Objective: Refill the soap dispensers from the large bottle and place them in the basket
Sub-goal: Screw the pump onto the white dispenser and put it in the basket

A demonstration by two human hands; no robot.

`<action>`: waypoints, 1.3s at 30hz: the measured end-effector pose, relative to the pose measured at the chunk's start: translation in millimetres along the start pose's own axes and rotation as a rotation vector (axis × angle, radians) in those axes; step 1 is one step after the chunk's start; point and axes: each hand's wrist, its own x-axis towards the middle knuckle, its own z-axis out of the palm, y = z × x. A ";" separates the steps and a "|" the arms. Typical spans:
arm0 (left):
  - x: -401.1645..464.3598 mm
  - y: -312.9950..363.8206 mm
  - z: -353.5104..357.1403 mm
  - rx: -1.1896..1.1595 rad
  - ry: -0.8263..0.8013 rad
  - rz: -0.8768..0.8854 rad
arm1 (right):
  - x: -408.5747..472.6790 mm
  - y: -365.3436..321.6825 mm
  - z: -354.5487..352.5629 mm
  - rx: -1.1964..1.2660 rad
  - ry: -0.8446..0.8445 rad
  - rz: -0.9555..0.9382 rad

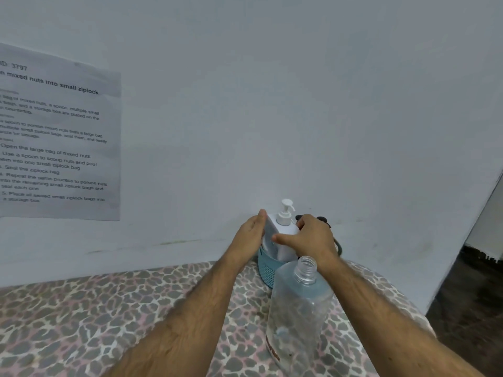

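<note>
dispenser [283, 235]: white pump bottle, upright in blue basket [268, 270] at table's far edge
left hand [251, 231]: fingers straight, pressed to its side
right hand [313, 236]: grasping its body
large bottle [298, 308]: uncapped, just beside basket

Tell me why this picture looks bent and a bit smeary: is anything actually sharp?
Head view: the wide-angle lens bows the wall edge at right and stretches both forearms. The large bottle and the paper notice look soft, its small print smeared. The white dispenser in the basket is fairly clear. Lighting is flat and dim, without glare.
</note>
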 end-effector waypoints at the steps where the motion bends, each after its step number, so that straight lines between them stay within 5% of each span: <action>1: -0.2 -0.6 0.0 0.009 0.006 -0.005 | 0.1 1.4 2.7 -0.012 -0.016 0.002; 18: 7.5 -19.8 -1.7 0.223 0.039 0.026 | 6.9 18.2 18.3 -0.008 -0.206 0.026; 39: -1.7 -18.3 9.7 0.614 0.076 0.132 | 7.6 35.5 15.9 -0.066 -0.200 -0.070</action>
